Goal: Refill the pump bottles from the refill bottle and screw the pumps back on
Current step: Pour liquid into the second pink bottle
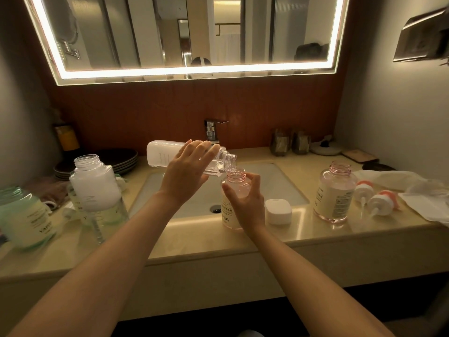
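Refill bottle [159, 154], gripped by left hand [186, 175], tips over pink bottle [236, 184] clasped in right hand [247, 203].

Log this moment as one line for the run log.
step: pouring | left hand: grips tilted refill bottle | right hand: holds open pink bottle | pumps: off, on counter

Setting: bathroom. White sink [279, 183] set into a beige counter [206, 246]; chrome tap [211, 132] at 12 o'clock of the basin; light-edged wall mirror [145, 32] above it.
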`<state>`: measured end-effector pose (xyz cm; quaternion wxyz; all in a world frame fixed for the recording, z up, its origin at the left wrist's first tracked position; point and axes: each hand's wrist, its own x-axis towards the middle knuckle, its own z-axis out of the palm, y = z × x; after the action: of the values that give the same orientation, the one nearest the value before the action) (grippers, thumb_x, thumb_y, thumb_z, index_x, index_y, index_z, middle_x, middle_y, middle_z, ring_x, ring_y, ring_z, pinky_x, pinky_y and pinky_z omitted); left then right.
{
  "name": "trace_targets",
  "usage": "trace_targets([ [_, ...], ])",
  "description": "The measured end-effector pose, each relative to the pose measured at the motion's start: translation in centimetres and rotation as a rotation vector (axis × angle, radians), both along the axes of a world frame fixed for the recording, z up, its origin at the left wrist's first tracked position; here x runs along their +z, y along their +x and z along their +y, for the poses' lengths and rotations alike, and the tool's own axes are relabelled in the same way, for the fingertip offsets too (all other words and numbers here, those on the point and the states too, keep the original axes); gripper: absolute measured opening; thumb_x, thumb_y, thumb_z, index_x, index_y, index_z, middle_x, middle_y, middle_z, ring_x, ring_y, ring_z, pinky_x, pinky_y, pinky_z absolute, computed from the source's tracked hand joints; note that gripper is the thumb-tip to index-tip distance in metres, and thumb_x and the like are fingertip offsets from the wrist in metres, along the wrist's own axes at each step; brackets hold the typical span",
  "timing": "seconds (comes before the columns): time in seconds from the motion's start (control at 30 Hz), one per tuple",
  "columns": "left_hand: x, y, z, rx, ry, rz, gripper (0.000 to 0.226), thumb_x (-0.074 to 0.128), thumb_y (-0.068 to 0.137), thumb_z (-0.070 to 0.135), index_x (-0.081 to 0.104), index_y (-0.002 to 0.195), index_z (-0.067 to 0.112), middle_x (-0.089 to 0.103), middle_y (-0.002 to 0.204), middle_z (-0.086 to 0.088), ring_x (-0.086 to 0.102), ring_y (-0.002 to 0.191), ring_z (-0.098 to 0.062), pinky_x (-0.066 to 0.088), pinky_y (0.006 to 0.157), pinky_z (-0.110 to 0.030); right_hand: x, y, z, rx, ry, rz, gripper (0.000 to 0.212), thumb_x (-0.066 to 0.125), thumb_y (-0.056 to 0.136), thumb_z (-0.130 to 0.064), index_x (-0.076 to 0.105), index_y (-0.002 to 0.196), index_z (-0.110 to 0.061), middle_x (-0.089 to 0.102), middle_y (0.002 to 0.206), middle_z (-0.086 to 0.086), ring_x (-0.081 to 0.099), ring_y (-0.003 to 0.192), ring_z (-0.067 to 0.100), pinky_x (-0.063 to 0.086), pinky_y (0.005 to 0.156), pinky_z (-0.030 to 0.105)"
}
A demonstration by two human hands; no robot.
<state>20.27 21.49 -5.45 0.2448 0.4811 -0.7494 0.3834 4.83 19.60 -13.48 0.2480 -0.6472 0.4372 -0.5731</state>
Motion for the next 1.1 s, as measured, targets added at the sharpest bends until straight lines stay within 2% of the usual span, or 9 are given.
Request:
trace_targets([
  [0.2,0.04,0.07,-0.01,0.009,0.038,-0.003,0.075,0.081,0.062,0.011,0.043,0.127,0.009,0.058,0.118,-0.016,0.056,0.109,-0.033,0.049,0.091,-0.050,-0.13,-0.02,-0.11,0.001,-0.001,-0.002,0.062,0.066,0.078,-0.048,0.034,0.123,-0.020,0.059,0.122,0.006,0.060,0.102,0.023,0.051,0.083,0.035],
  [0.4,0.07,0.06,-0.02,0.009,0.021,-0.007,0.074,0.082,0.061,0.010,0.045,0.125,0.008,0.059,0.117,-0.016,0.057,0.107,-0.033,0.049,0.091,-0.049,-0.15,-0.04,-0.19,0.007,0.004,0.000,0.061,0.065,0.078,-0.048,0.034,0.123,-0.020,0.059,0.122,0.006,0.060,0.102,0.023,0.049,0.083,0.034],
  [0.57,0.04,0.01,-0.06,0.006,0.011,-0.009,0.074,0.083,0.060,0.009,0.047,0.125,0.007,0.059,0.117,-0.016,0.057,0.106,-0.034,0.048,0.093,-0.050,-0.16,-0.08,-0.24,0.008,-0.004,0.015,0.063,0.065,0.079,-0.046,0.033,0.125,-0.019,0.057,0.124,0.006,0.060,0.103,0.022,0.045,0.081,0.027],
  [1.1,0.13,0.01,-0.11,-0.008,-0.041,-0.037,0.078,0.083,0.058,0.009,0.043,0.124,0.010,0.060,0.115,-0.015,0.058,0.105,-0.032,0.046,0.095,-0.047,-0.09,-0.14,-0.19,0.008,-0.004,0.007,0.062,0.066,0.078,-0.046,0.034,0.124,-0.018,0.059,0.123,0.007,0.060,0.103,0.023,0.045,0.079,0.027],
])
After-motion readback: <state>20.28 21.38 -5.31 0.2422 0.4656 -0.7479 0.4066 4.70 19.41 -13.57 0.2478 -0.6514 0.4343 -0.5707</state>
